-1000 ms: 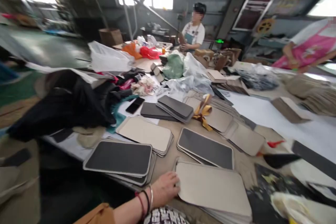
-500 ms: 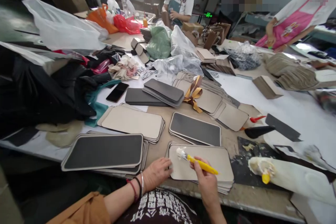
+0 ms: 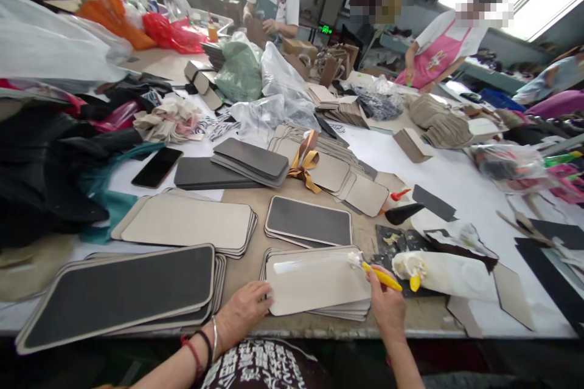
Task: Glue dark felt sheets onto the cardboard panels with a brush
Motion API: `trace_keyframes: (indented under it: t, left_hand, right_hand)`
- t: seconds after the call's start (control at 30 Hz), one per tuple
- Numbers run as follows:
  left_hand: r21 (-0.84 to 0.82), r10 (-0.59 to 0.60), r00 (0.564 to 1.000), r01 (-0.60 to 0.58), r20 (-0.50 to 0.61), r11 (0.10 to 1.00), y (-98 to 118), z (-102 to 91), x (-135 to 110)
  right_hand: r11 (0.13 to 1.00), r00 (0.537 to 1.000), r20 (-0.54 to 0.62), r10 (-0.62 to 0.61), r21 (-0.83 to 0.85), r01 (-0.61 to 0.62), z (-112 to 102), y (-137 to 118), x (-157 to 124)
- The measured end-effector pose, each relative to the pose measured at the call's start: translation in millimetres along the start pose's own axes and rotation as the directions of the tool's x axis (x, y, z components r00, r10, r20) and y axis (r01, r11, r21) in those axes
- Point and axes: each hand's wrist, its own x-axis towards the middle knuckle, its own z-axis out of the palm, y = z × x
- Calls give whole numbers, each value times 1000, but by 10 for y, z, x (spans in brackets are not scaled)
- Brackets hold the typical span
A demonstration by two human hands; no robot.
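Work centres on a stack of pale beige panels at the bench's near edge; other places are given from that stack.

Right hand at the stack's right end. Thumb and fingers pinch the yellow handle of a paste brush; its loaded bristles meet the top panel near the far right corner. A wet white streak runs along that panel's far side, thicker at the left, thinner towards the brush. Most of the nearer face looks bare.

Left hand at the stack's left edge, fingers loosely curled and close together, tips resting against the edge; no grip visible.

Just right of the stack: white plastic container on its side, mouth caked with paste. Dark-faced panels pile up left of it; a smaller dark-faced pile sits just beyond.

On technique, my judgement: low brush angle, light pressure, long overlapping strokes, drawing surplus from the thick left part over the bare face. Coat should reach corners without spilling over the rim, since lower panels stick out at the near side and could catch drips. Left fingertips best kept off the wet area, bracing only the edge.
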Motion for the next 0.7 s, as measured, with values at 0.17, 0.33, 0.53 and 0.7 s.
trace_keyframes:
  t: [0.17, 0.33, 0.53, 0.7]
  left_hand:
    - [25, 16, 1000, -16, 3, 1000, -12, 8, -6]
    - [-21, 9, 999, -8, 53, 1000, -39, -31, 4]
    - [-147, -42, 990, 61, 133, 987, -67, -171, 62]
    - [-174, -28, 985, 58, 169, 983, -117, -166, 68]
  right_hand:
    - [946, 956, -14, -294, -149, 289, -174, 141, -173]
    - [892, 897, 97, -431, -104, 440, 74, -231, -902]
    - [971, 942, 276, -191, 191, 141, 473, -848, -1466]
    - [953, 933, 331, 139, 212, -217, 426, -674, -1469]
